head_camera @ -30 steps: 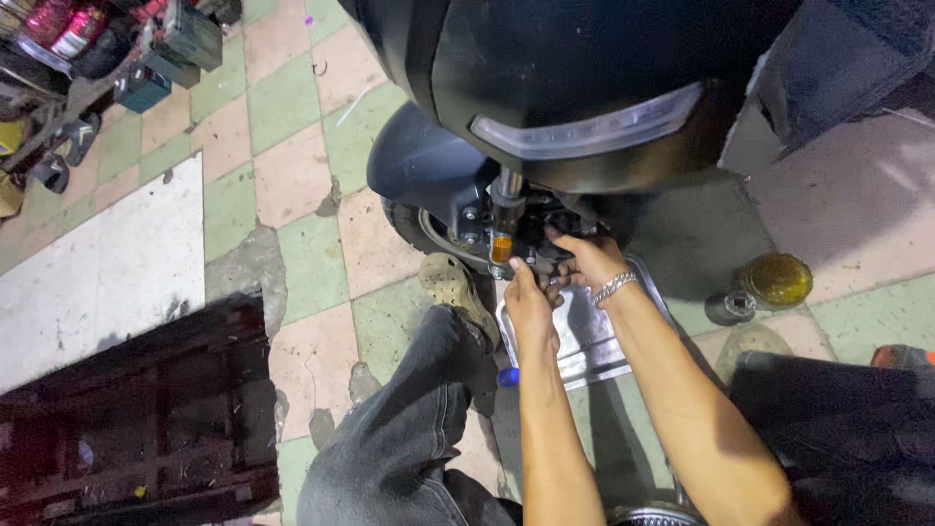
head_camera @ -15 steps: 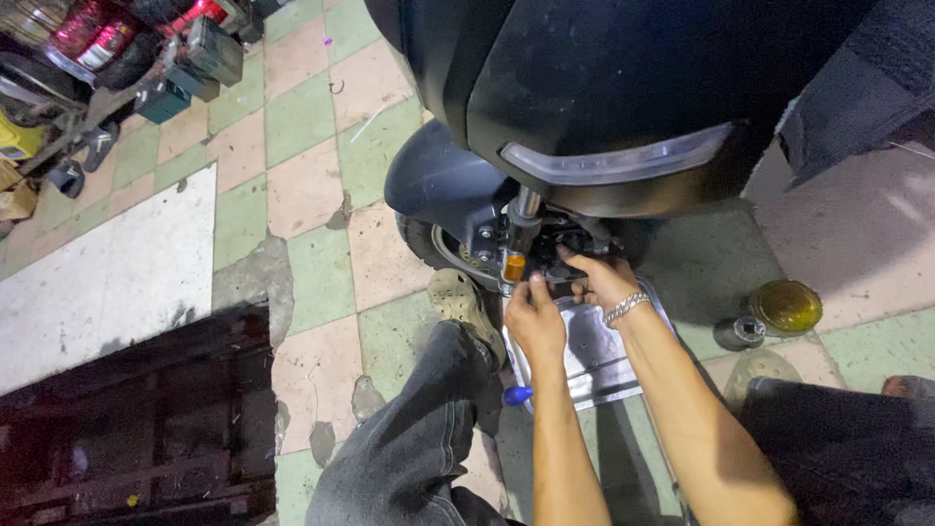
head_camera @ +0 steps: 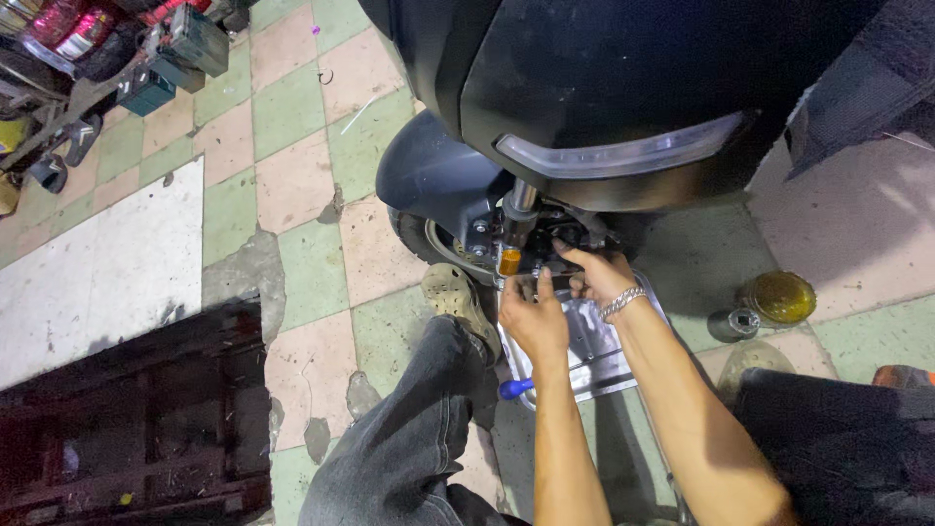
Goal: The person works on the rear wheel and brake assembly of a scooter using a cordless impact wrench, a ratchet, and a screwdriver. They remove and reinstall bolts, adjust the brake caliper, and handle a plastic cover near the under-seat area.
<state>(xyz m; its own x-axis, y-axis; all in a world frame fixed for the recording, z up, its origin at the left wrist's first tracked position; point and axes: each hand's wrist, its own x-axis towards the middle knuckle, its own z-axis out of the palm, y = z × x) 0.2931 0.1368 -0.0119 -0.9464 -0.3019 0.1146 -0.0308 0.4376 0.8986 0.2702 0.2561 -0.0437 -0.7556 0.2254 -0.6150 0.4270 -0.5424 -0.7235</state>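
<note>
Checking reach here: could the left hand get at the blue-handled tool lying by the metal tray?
Probably yes. The left hand is up at the wheel, the blue-handled tool lies just below its forearm beside the metal tray, and nothing covers it.

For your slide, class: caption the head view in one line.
Both hands, left hand and right hand, work at a black scooter's front wheel above a metal tray.

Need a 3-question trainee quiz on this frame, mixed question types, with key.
1. True or false: both hands work at the scooter's front wheel, below the headlight.
2. Which hand wears the metal bracelet: A left hand, B right hand?
3. Fill in: the small orange part sits on the fork, just above the ___ hand.

Key: 1 true. 2 B. 3 left.
</note>
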